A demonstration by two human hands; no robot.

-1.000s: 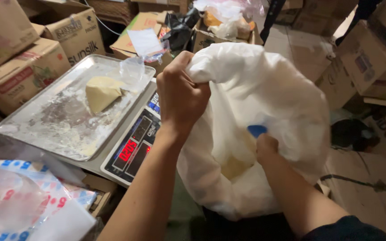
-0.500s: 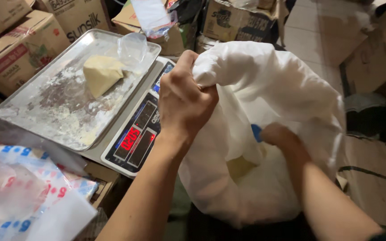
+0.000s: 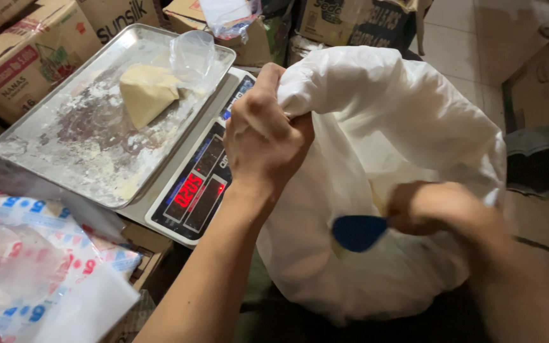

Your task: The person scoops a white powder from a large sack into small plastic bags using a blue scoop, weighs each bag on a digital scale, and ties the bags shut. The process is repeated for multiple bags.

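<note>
Bunched white sack (image 3: pixel 382 127), blue scoop (image 3: pixel 358 232)

1 head view, looking steeply down, close over scale (image 3: pixel 192 190).

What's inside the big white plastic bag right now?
The right hand reaches into the white bag holding a blue scoop. The left hand grips the bag's gathered rim. A pale yellowish patch shows near the scoop; the rest is covered by plastic folds.
</note>
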